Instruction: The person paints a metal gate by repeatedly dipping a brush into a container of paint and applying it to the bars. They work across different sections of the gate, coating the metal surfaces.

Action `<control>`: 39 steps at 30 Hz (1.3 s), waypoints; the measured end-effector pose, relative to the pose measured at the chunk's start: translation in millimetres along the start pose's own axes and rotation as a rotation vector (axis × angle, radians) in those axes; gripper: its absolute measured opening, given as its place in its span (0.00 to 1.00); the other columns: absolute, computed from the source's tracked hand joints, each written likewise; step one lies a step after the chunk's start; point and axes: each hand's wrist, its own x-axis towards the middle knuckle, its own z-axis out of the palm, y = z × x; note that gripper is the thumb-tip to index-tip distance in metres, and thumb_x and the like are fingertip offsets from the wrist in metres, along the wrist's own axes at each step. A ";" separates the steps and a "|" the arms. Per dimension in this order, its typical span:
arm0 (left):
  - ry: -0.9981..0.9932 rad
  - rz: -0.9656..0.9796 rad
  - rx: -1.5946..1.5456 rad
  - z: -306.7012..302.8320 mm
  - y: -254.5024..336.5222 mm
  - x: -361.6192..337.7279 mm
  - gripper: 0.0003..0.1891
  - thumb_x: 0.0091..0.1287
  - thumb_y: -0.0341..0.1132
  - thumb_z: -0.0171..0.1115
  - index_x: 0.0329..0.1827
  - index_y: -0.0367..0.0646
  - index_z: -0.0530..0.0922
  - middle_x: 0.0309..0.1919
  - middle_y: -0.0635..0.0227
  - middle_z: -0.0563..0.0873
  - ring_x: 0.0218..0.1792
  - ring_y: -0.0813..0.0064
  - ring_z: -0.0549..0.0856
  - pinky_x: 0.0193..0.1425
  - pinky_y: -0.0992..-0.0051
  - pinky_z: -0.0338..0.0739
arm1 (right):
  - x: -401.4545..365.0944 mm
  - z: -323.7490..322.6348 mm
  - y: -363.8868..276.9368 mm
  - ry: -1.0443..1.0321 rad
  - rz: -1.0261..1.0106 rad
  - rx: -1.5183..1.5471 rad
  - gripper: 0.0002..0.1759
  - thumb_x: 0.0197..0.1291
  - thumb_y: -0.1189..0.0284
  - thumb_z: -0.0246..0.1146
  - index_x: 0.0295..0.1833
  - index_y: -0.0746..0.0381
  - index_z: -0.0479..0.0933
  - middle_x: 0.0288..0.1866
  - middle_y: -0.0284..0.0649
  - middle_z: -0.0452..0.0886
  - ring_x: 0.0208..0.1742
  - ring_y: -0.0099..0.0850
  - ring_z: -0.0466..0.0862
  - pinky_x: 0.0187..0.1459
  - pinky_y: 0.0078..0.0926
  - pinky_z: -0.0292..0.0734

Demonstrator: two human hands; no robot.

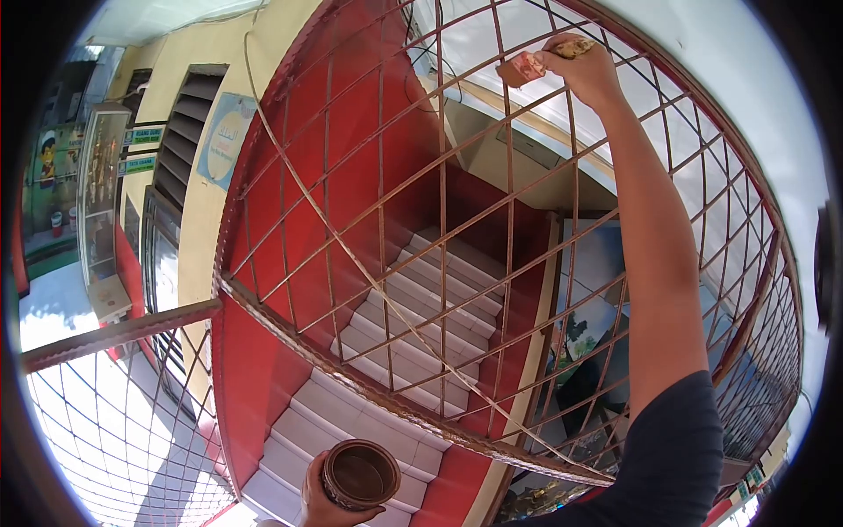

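Observation:
High up at the top right, my right hand (590,77) is closed around the handle of a paintbrush (525,69). The brush head points left and lies against or just in front of the brown metal lattice (443,233); exact contact is hard to see. Its bristles look brown. Low in the middle, my left hand (327,501) grips a round paint pot (361,474) from its left side and below. Brown paint shows inside the pot, and its opening faces up toward me. My right arm stretches upward across the lattice.
Behind the lattice, pale tiled stairs (430,294) run between red walls (303,176). A thin pole or cable (329,224) crosses the lattice diagonally. A brown rail (123,334) with more lattice is at left. A blue sign (226,140) hangs on the cream wall.

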 end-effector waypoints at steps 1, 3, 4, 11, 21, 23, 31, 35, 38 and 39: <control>0.001 0.010 0.000 0.3 0.3 0.0 0.69 0.32 0.50 0.92 0.75 0.36 0.52 0.62 0.51 0.79 0.64 0.56 0.81 0.69 0.57 0.75 | -3.9 3.1 -0.9 -0.065 0.000 -0.013 0.13 0.58 0.63 0.75 0.40 0.62 0.85 0.32 0.32 0.86 0.31 0.20 0.81 0.34 0.22 0.76; -0.007 0.031 0.005 -0.9 0.7 -0.3 0.69 0.32 0.49 0.92 0.75 0.37 0.52 0.62 0.51 0.79 0.64 0.56 0.81 0.69 0.57 0.75 | -6.9 -1.2 -6.7 -0.047 0.065 -0.042 0.14 0.58 0.63 0.75 0.40 0.62 0.85 0.32 0.32 0.87 0.31 0.20 0.81 0.35 0.22 0.77; -0.010 0.027 -0.001 -1.6 1.3 0.3 0.69 0.32 0.49 0.92 0.75 0.37 0.53 0.62 0.51 0.79 0.64 0.56 0.81 0.69 0.57 0.75 | -9.7 -4.0 -11.9 -0.037 0.099 -0.055 0.14 0.58 0.62 0.75 0.40 0.62 0.85 0.32 0.32 0.87 0.32 0.20 0.82 0.36 0.22 0.77; -0.030 -0.011 -0.130 5.6 2.7 3.1 0.67 0.33 0.47 0.92 0.74 0.37 0.53 0.63 0.51 0.78 0.65 0.57 0.81 0.69 0.58 0.75 | -10.4 10.0 -46.5 -0.129 -0.130 -0.153 0.15 0.54 0.59 0.72 0.40 0.59 0.86 0.31 0.43 0.86 0.32 0.38 0.84 0.40 0.34 0.79; 0.048 0.024 -0.020 16.3 -1.3 -5.9 0.68 0.30 0.46 0.92 0.77 0.40 0.57 0.67 0.50 0.75 0.68 0.52 0.76 0.69 0.56 0.73 | 5.2 30.6 -58.8 -0.108 -0.199 -0.436 0.16 0.54 0.58 0.71 0.36 0.61 0.86 0.29 0.46 0.87 0.36 0.43 0.88 0.41 0.38 0.82; 0.063 0.015 -0.007 14.2 -3.5 -6.4 0.68 0.30 0.46 0.92 0.78 0.40 0.57 0.67 0.49 0.75 0.68 0.52 0.76 0.69 0.56 0.74 | 0.3 21.4 -54.5 -0.042 -0.166 -0.289 0.15 0.55 0.59 0.70 0.37 0.60 0.86 0.29 0.43 0.87 0.35 0.42 0.87 0.41 0.36 0.81; 0.068 -0.023 -0.117 6.9 -8.2 -4.2 0.68 0.32 0.47 0.92 0.77 0.40 0.55 0.67 0.49 0.75 0.68 0.53 0.76 0.70 0.56 0.72 | -5.2 5.9 -30.1 -0.052 -0.077 -0.094 0.13 0.57 0.61 0.73 0.41 0.59 0.86 0.33 0.37 0.88 0.34 0.29 0.85 0.41 0.29 0.80; 0.080 0.013 -0.049 8.2 -12.9 -4.8 0.68 0.32 0.47 0.92 0.77 0.40 0.55 0.67 0.50 0.75 0.68 0.53 0.76 0.70 0.56 0.72 | -2.8 4.7 -21.5 -0.075 -0.018 -0.077 0.15 0.54 0.61 0.76 0.41 0.60 0.86 0.33 0.36 0.88 0.34 0.28 0.84 0.41 0.27 0.79; 0.102 0.000 -0.035 7.1 -9.6 -5.3 0.68 0.31 0.47 0.92 0.78 0.41 0.57 0.68 0.50 0.74 0.69 0.52 0.75 0.69 0.55 0.73 | -2.1 5.4 -15.4 -0.082 -0.044 -0.056 0.15 0.53 0.62 0.77 0.40 0.61 0.86 0.33 0.36 0.87 0.33 0.28 0.84 0.40 0.28 0.79; 0.096 -0.001 -0.032 6.5 -7.0 -6.2 0.68 0.31 0.47 0.92 0.78 0.41 0.57 0.68 0.50 0.74 0.69 0.52 0.75 0.70 0.55 0.73 | -5.7 6.8 -16.7 -0.061 -0.062 -0.029 0.15 0.53 0.63 0.77 0.40 0.61 0.86 0.33 0.36 0.87 0.33 0.27 0.83 0.40 0.28 0.79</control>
